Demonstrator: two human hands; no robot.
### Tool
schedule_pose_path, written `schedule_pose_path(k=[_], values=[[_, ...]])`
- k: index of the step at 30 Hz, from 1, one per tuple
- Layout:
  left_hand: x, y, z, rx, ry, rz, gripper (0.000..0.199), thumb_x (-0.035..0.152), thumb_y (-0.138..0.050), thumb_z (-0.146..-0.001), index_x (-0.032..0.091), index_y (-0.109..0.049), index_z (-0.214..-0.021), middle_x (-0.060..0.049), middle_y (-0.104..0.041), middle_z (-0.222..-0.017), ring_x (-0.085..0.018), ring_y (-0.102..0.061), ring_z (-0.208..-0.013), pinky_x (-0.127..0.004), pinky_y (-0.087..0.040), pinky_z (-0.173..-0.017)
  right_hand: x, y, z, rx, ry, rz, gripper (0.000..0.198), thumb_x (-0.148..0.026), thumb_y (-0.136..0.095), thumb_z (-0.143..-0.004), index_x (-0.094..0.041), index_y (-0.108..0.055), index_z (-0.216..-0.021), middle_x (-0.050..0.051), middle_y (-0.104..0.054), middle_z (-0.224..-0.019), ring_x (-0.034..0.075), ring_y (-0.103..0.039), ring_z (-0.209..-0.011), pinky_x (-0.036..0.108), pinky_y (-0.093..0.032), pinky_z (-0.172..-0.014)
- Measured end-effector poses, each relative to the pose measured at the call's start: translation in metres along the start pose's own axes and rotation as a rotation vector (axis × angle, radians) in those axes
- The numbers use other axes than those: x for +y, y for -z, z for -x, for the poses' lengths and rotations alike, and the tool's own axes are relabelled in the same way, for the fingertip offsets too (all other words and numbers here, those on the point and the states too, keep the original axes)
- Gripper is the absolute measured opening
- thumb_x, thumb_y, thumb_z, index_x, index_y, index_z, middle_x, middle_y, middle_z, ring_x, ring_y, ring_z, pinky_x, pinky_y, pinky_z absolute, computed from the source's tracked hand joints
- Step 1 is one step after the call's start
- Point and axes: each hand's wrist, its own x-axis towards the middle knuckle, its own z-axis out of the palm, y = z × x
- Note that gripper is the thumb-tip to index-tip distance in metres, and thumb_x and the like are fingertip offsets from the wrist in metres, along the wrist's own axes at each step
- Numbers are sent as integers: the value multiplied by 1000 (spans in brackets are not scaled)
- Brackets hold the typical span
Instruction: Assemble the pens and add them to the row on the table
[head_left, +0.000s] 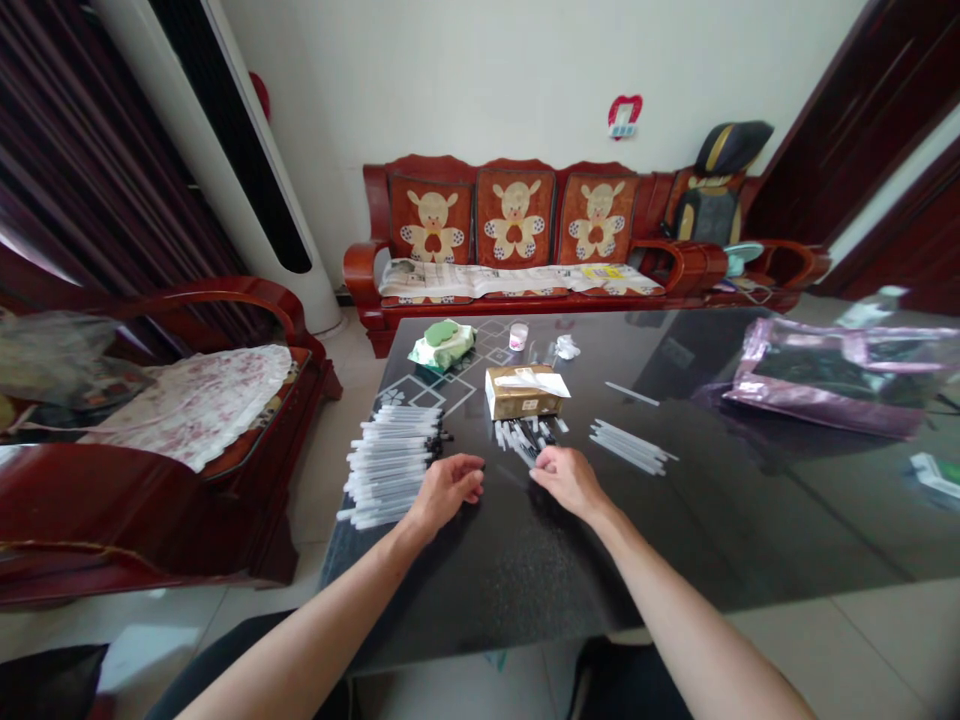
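Note:
A large pile of translucent white pens [390, 465] with black ends lies side by side at the left of the dark table. Just right of it is my left hand [448, 490], its fingers curled in; a small dark spot shows at the fingertips, too small to name. My right hand [571, 482] has thumb and fingers pinched together at the near edge of a small heap of white and black pen parts [514, 438]; what it pinches is hidden. A gold cardboard box [523, 402] stands right behind that heap. Several thin white tubes [628, 447] lie farther right.
A single thin tube [632, 393] lies behind the row. Toward the back are a green wipes pack [442, 345], a small white cup [518, 337] and crumpled tissue [567, 347]. A purple-edged clear bag [832, 385] sits at right. Beyond the table [495, 590] stands a wooden sofa [517, 312].

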Motion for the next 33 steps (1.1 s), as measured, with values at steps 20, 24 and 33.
schedule_pose_path(k=[20,24,33], values=[[7,-5,2,34,204,294,39,50,-64,-73,12,-58,-78,-8,-66,-63,-14,-64,-53,-22,-50,-49,43,19,-15,20,-256,409,18,-36,-58,-78,-20,-65,-74,7,-68,-78,20,-64,-75,25,-35,-56],[6,-7,2,8,210,303,40,51,-65,-71,12,-58,-77,-8,-66,-63,-15,-64,-53,-22,-50,-48,41,14,-16,-14,-256,463,17,-30,-54,-81,-18,-67,-78,9,-69,-82,21,-65,-78,25,-38,-59],[0,-1,-1,15,195,365,34,46,-62,-77,12,-58,-82,-9,-67,-67,-14,-65,-56,-22,-51,-52,32,22,-17,63,-243,460,18,-25,-50,-75,-16,-65,-70,12,-70,-76,23,-65,-74,26,-40,-58]])
